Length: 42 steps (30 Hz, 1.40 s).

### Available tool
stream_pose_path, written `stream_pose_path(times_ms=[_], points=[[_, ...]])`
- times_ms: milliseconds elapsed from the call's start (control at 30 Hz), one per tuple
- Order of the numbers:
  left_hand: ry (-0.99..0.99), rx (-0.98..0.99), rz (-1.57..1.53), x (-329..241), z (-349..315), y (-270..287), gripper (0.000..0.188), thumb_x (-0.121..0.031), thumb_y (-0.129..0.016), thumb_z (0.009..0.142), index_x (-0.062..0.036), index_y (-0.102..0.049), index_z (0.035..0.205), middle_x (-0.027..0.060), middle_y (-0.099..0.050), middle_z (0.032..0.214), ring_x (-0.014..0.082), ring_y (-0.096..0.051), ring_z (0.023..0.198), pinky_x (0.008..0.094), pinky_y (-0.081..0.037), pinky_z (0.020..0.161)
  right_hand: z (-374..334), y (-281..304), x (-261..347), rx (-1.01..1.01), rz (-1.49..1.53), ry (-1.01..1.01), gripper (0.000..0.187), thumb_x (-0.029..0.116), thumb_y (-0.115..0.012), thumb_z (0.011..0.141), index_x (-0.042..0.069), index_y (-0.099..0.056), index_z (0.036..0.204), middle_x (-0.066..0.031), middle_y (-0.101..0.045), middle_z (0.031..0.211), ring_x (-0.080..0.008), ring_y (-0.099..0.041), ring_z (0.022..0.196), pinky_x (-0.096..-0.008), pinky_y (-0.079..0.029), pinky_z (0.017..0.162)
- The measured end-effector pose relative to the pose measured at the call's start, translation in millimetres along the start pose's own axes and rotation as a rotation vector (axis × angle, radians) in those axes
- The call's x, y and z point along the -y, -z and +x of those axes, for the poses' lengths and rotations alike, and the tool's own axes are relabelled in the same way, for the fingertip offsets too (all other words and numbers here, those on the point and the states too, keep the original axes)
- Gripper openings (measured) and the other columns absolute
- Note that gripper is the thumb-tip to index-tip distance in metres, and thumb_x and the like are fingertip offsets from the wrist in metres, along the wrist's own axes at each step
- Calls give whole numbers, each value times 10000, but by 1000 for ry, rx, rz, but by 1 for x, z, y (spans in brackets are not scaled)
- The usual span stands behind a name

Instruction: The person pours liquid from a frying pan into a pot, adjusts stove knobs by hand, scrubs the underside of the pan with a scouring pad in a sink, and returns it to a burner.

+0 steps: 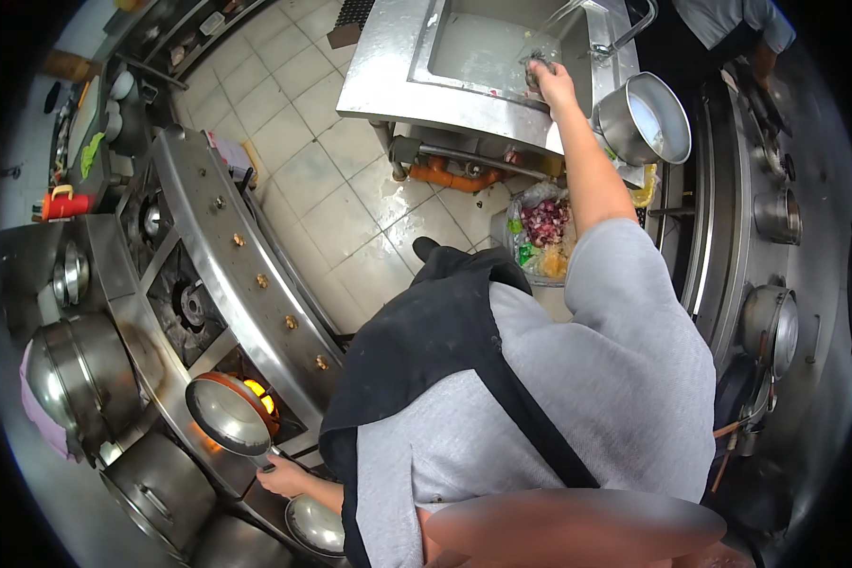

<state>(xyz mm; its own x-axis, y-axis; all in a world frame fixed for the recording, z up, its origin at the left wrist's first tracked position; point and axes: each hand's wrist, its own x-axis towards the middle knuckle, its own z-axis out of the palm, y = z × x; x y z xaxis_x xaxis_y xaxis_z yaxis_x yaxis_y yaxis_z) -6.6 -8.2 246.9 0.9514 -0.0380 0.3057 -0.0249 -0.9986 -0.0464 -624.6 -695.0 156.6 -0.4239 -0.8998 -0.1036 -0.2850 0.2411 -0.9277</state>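
My left hand [284, 476] is closed round the handle of a frying pan [225, 417]. The pan is held tilted over a lit burner, whose orange flame [263, 396] shows beside its rim. Stretched out the other way, my right hand [557, 87] reaches over the near edge of a steel sink [377, 87]. Its fingers are wrapped round a grey, crumpled scouring pad [536, 68]. Water runs from the tap [625, 40] near that hand, and cloudy water stands in the basin. A large steel pot [615, 118] with whitish liquid sits at the sink's right corner.
Burners and knobs line the steel stove [241, 256] on the left. Big lidded pots [83, 379] stand behind it. A lined bin [545, 227] of onion scraps is below the sink. Another person [729, 21] stands at the far right, near a counter with pots.
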Motion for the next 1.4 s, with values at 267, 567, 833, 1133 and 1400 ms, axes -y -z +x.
stream_pose_path(times_ms=[267, 567, 833, 1133, 1400], points=[[-356, 176, -374, -140, 16, 9, 405, -372, -663, 939, 0, -662, 1098, 162, -694, 1009, 299, -659, 903, 407, -508, 830, 62, -17, 28, 180, 602, -381, 444, 359, -632, 963, 52, -543, 1271, -169, -658, 1119, -327, -710, 866, -467, -600, 786], [-550, 912, -481, -222, -64, -19, 173, -164, -693, 926, 0, -654, 967, 59, -645, 751, 154, -573, 692, 323, -492, 682, 74, -3, -14, -446, 643, -272, 808, 235, -710, 889, 37, -197, 1480, -201, -545, 1195, -321, -672, 713, -364, -557, 482], [-584, 983, -286, -207, -59, -90, 230, -244, -732, 850, -25, -683, 900, 110, -688, 771, 210, -651, 735, 354, -513, 722, 117, 20, -17, -351, 648, -315, 688, 339, -732, 846, 96, -400, 1398, -168, -578, 1272, -347, -639, 874, -492, -552, 766], [-479, 956, -417, -183, -85, -70, 303, -315, -734, 813, -23, -685, 881, 149, -711, 819, 288, -687, 785, 390, -523, 750, 147, 0, -18, -406, 897, -381, 421, 363, -712, 884, 80, -592, 1171, -141, -616, 1093, -318, -618, 847, -483, -557, 786], [-303, 1102, -326, -157, -105, -80, 317, -326, -753, 792, -20, -692, 845, 186, -712, 825, 324, -695, 798, 410, -530, 756, 184, 21, -24, -157, 1379, -277, 378, 350, -718, 873, 115, -612, 1149, -108, -652, 1010, -288, -643, 831, -440, -554, 769]])
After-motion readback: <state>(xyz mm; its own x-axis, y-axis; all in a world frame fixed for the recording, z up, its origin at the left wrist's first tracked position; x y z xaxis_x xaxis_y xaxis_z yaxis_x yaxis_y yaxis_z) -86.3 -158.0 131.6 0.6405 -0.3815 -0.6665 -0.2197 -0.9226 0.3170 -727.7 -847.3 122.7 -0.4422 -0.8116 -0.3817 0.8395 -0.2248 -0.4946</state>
